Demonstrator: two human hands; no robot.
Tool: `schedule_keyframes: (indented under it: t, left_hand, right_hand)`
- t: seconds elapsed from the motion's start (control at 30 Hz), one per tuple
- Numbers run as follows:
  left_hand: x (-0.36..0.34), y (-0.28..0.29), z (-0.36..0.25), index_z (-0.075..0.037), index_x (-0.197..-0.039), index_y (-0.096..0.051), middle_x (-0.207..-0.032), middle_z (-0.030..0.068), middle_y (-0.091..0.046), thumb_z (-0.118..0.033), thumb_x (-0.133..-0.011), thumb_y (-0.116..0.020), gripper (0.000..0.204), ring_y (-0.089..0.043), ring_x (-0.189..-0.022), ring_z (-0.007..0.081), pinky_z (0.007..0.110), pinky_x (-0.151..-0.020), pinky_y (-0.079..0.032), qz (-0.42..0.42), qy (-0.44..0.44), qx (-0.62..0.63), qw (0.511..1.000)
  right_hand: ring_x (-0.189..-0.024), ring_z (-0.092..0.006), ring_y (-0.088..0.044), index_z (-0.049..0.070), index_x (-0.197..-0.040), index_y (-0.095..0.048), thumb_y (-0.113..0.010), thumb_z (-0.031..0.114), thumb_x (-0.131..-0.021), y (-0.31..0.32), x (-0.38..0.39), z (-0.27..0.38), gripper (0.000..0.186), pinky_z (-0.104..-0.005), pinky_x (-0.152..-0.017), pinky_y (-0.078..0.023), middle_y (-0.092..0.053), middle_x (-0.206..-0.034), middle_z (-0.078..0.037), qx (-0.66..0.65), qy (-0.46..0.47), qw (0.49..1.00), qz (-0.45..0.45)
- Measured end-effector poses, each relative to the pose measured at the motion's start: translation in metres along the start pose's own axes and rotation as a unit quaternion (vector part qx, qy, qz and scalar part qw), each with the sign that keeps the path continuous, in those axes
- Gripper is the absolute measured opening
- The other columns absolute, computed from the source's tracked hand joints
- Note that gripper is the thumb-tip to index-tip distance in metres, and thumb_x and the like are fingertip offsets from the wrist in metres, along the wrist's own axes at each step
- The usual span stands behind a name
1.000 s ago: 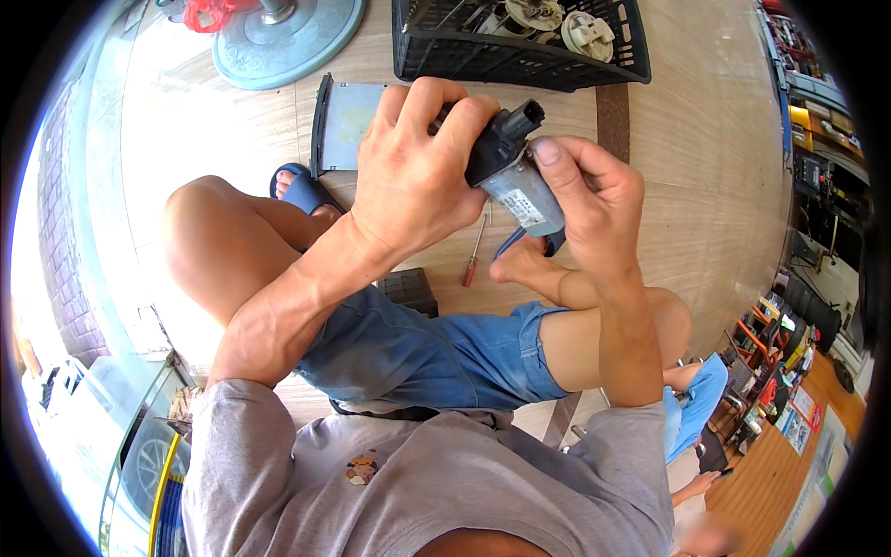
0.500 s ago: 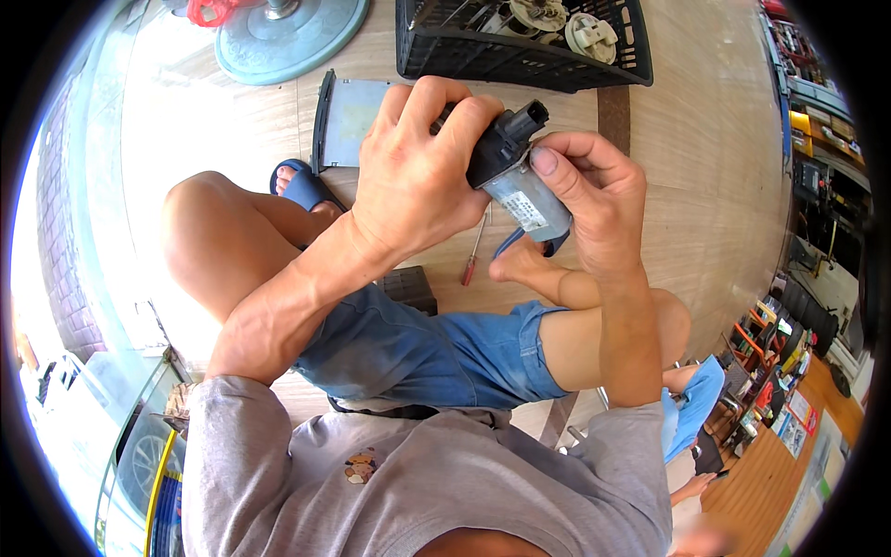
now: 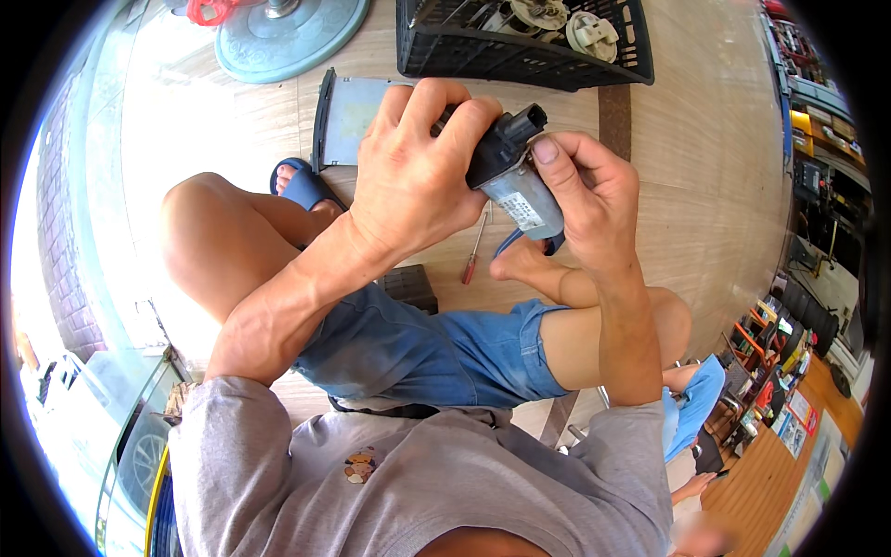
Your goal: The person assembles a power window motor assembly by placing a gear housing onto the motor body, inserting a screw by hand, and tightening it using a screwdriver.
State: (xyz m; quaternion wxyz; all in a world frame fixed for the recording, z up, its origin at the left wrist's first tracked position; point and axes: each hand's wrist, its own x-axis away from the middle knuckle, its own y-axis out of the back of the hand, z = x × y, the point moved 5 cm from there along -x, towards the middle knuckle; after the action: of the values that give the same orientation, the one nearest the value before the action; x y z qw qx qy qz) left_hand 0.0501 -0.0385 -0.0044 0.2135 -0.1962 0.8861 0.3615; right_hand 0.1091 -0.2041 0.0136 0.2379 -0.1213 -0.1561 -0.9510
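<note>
On the tiled floor stands a black crate; nearer, the left hand clamps, and the right hand touches, thumb and forefinger close together, whether gripping I cannot tell, a black-and-silver unit raised between them; a red-handled screwdriver lies below

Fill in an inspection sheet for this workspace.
Surface: glossy tiled floor with a dark strip.
Things in hand: black-and-grey electrical unit with a white label, held above the floor.
Clutter: red-handled screwdriver, flat silver metal case, black plastic crate holding used parts.
Hands: left hand grips the unit's black end; right hand pinches its right edge.
Cables: nothing seen around the hands.
Surroundings: round pale-blue stand base ahead; wooden desk and another person at lower right.
</note>
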Motion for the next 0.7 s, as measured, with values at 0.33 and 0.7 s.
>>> schedule_keyframes:
  t: [0.33, 0.7]
  left_hand:
    - [0.002, 0.001, 0.002, -0.012, -0.104, -0.069, -0.102, 0.0072, -0.058, 0.000, -0.059, -0.077, 0.047, -0.057, -0.086, 0.0319, 0.041, -0.074, -0.053, -0.002, 0.001, 0.002, 1.000]
    - [0.004, 0.003, 0.004, -0.013, -0.106, -0.070, -0.100, 0.0080, -0.061, 0.000, -0.058, -0.076, 0.050, -0.059, -0.086, 0.0321, 0.041, -0.074, -0.054, -0.009, -0.009, -0.026, 1.000]
  right_hand:
    - [-0.081, -0.0082, -0.064, -0.001, -0.104, -0.071, -0.074, 0.020, -0.095, -0.002, -0.001, -0.004, 0.024, -0.0237, -0.070, -0.050, -0.071, -0.091, -0.003, -0.100, -0.051, 0.993, 0.033]
    - [-0.065, -0.0059, -0.050, 0.001, -0.103, -0.069, -0.067, 0.035, -0.099, -0.010, 0.003, -0.002, 0.035, -0.0265, -0.053, -0.043, -0.063, -0.079, 0.001, 0.011, -0.017, 1.000, 0.011]
